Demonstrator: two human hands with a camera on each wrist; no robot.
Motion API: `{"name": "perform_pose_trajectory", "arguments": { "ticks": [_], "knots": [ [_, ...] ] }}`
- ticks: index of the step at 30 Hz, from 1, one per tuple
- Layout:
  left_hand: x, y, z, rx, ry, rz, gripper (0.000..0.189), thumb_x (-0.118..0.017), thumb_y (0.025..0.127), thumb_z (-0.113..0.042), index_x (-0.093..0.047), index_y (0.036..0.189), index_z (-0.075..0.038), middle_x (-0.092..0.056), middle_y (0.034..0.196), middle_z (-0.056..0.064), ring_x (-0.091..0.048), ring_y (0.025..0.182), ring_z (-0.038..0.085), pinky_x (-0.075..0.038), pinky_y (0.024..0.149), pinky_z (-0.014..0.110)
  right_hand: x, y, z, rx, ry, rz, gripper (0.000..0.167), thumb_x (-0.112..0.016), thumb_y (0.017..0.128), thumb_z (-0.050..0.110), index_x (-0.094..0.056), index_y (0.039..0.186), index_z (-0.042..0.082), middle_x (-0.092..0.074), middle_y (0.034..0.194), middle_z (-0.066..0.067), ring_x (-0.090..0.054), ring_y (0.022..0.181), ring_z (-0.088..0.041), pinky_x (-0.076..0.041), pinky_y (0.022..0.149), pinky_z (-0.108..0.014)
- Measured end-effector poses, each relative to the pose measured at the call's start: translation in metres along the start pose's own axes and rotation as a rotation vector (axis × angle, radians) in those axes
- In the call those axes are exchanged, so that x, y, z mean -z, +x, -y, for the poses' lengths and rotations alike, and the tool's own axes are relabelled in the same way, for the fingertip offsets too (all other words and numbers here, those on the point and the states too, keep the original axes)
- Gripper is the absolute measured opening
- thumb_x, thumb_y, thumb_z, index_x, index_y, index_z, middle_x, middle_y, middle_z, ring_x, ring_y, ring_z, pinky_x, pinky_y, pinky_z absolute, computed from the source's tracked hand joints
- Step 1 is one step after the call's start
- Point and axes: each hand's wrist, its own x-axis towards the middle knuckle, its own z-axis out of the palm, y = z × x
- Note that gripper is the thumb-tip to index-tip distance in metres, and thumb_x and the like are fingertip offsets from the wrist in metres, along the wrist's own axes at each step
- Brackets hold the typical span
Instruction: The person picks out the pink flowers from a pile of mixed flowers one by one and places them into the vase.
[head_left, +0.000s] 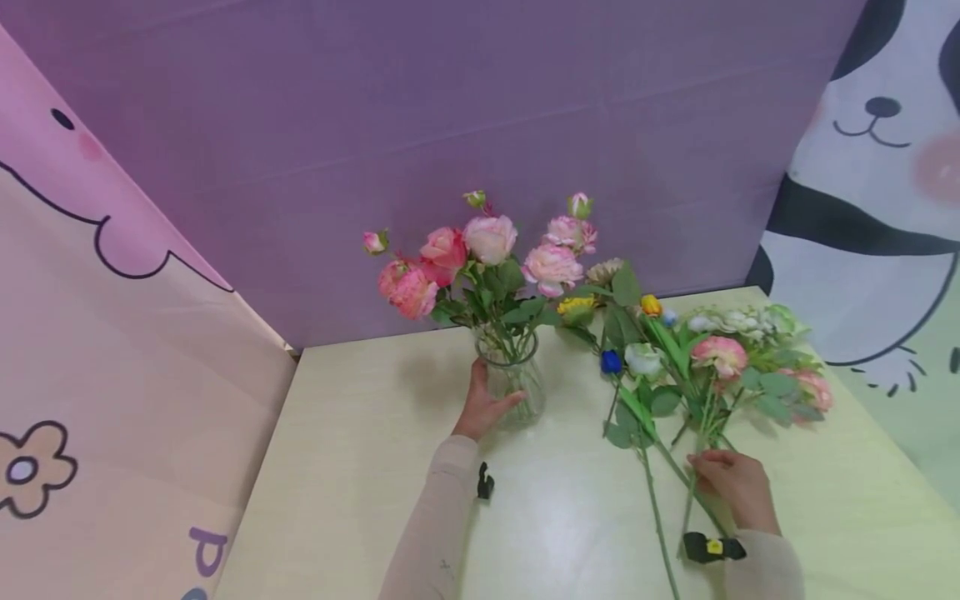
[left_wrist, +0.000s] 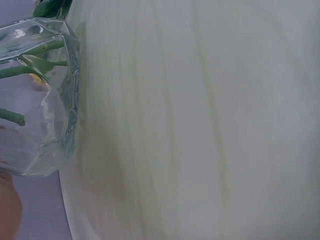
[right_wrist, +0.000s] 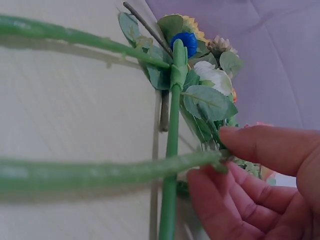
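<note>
A clear glass vase (head_left: 531,398) stands toward the back of the table, holding pink and coral flowers (head_left: 491,240) with green leaves. My left hand (head_left: 483,410) grips its left side, the thumb across the front. Cut stem ends (left_wrist: 15,117) show through the glass in the left wrist view. On the right, my right hand (head_left: 738,485) pinches a green stem (right_wrist: 110,172) between thumb and fingertips. That stem runs up toward a pink flower (head_left: 720,357) in the loose pile.
Around the right hand lie a blue tulip (head_left: 611,362), a white flower (head_left: 643,358), an orange tulip (head_left: 651,305), a yellow flower (head_left: 576,308) and pale green-white blooms (head_left: 738,323). A long stem (head_left: 657,525) reaches the near edge. A purple backdrop (head_left: 420,125) stands behind the table.
</note>
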Motion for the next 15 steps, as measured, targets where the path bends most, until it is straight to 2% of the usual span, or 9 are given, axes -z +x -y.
{"name": "perform_pose_trajectory", "arguments": {
  "ticks": [8, 15],
  "knots": [
    [0.0, 0.001, 0.001, -0.001, 0.011, -0.002, 0.09, -0.077, 0.077, -0.023, -0.019, 0.145, -0.014, -0.023, 0.153, 0.012, -0.018, 0.142, 0.03, -0.014, 0.115, 0.052, -0.006, -0.003, -0.002, 0.046, 0.076, -0.023, 0.041, -0.063, 0.088, 0.016, -0.05, 0.114, -0.014, -0.064, 0.073, 0.005, -0.059, 0.061, -0.007, -0.052, 0.057, -0.023],
    [0.0, 0.002, 0.002, 0.005, 0.019, 0.001, 0.089, -0.077, 0.078, -0.024, -0.019, 0.145, -0.014, -0.022, 0.154, 0.012, -0.016, 0.142, 0.03, -0.013, 0.115, 0.051, -0.013, -0.004, 0.002, 0.08, 0.052, -0.067, 0.032, -0.058, 0.09, 0.009, -0.048, 0.113, -0.013, -0.063, 0.077, -0.003, -0.057, 0.061, -0.007, -0.052, 0.055, -0.022]
  ]
}}
